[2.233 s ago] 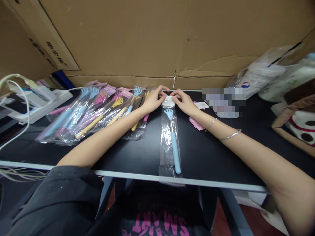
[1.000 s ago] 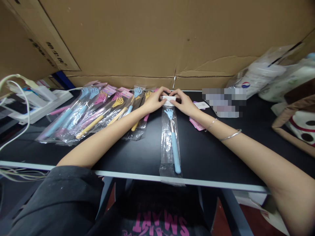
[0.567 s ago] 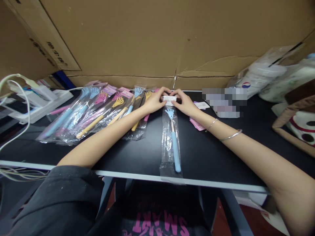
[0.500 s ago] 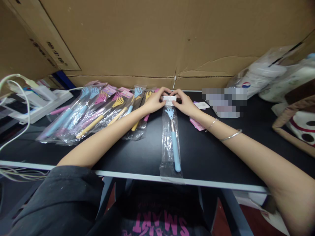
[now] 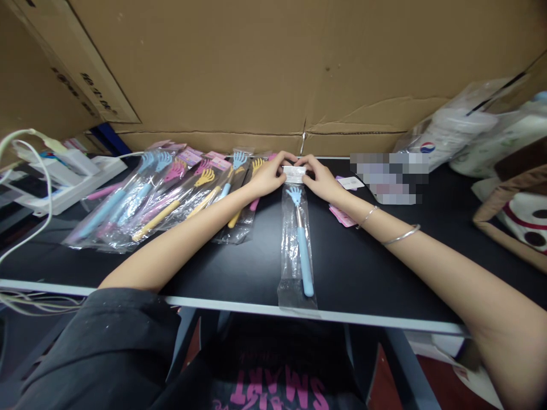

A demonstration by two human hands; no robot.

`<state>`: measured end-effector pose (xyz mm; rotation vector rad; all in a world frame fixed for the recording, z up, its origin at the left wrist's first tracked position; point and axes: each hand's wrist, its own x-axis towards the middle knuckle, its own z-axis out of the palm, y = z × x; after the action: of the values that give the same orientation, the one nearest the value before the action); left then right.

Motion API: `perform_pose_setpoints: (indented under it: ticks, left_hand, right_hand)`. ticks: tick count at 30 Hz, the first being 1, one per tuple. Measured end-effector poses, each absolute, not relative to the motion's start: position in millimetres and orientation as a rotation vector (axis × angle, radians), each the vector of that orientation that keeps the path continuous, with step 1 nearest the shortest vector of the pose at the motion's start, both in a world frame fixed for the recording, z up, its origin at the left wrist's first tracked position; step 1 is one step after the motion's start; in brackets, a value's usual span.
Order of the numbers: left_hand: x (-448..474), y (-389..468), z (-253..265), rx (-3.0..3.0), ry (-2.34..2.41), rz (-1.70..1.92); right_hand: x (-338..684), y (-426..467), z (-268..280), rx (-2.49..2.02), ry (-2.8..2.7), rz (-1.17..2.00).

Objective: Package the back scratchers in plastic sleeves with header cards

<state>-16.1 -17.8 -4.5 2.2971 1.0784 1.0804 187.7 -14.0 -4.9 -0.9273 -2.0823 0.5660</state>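
A light blue back scratcher [image 5: 304,259] with a hand-shaped head lies in a clear plastic bag [image 5: 289,250], pointing away from me. At the bag's far end is a white card [image 5: 294,174]. My left hand [image 5: 270,176] pinches the card's left side, and my right hand [image 5: 320,177] pinches its right side. Both thumbs are on the near face, while the index fingers curve around behind the top. The bag's near end reaches the front table edge.
Several bagged back scratchers [image 5: 164,219] lie overlapping on the left, near a white power strip [image 5: 81,185] with cables. Pink cards [image 5: 342,216] and a white label [image 5: 351,183] are beside my right forearm. A bagged cup [image 5: 453,136] stands at the back right, before a cardboard wall [image 5: 265,68].
Both thumbs have slid slightly outward, showing more of the white card between them. The back scratcher and its bag lie almost exactly as before.
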Motion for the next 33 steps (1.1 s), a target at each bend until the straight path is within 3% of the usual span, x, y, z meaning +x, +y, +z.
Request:
perform_pose_setpoints:
  ticks: [6,26,33]
  left_hand:
    - [-17.4,-19.4,-3.5,2.277,1.058,1.111]
    - [-15.8,-19.1,-1.1,1.976,0.835,1.230]
    - [-12.9,-23.7,1.4,2.107,0.780,1.147]
  right_hand:
    - [186.7,-18.0,-1.5,-1.002,-2.089,0.381]
    - [186.5,-19.7,-2.5,-1.128,-1.922,0.592]
    - [187.4,-13.6,-3.9,-1.086,-2.072,0.431]
